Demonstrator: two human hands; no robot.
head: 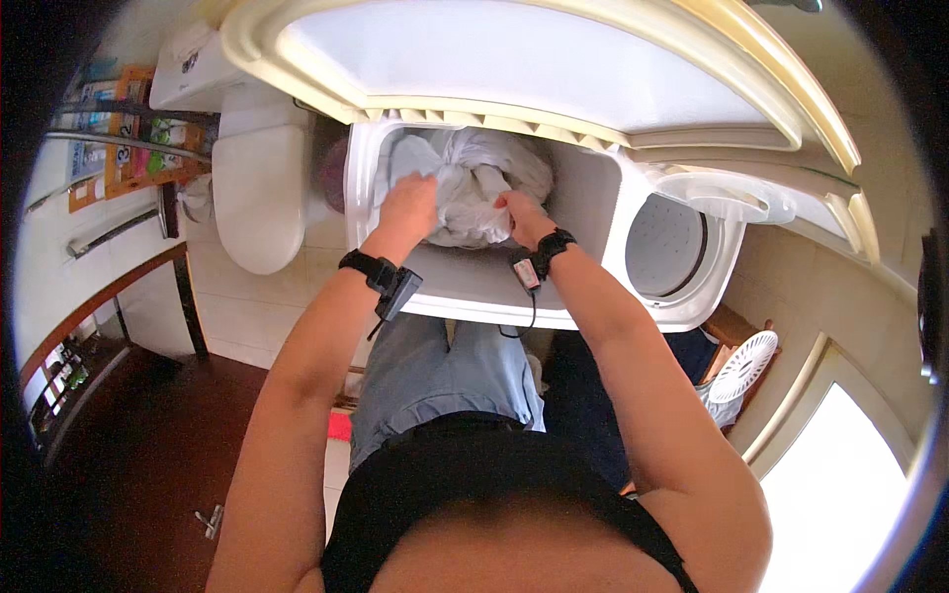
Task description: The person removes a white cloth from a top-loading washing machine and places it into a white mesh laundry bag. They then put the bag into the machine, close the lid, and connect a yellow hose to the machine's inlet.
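A twin-tub washing machine (pixel 619 244) stands before me with its large lid (pixel 519 59) raised. White laundry (pixel 474 163) lies bunched in the wash tub on the left. My left hand (pixel 414 204) grips the cloth near the tub's left side, its fingertips partly hidden in the folds. At the right side of the bundle, my right hand (pixel 525 216) has its fingers curled on the same white fabric. Both wrists carry black straps with small devices; a cable hangs from the right one.
Right of the wash tub, the spin tub (pixel 665 248) has its small clear lid (pixel 730 199) raised. A toilet (pixel 259 196) stands at left, beyond a purple round object (pixel 335 174). A brown door (pixel 148 445) is at lower left. A white slotted disc (pixel 744 367) sits near the right wall.
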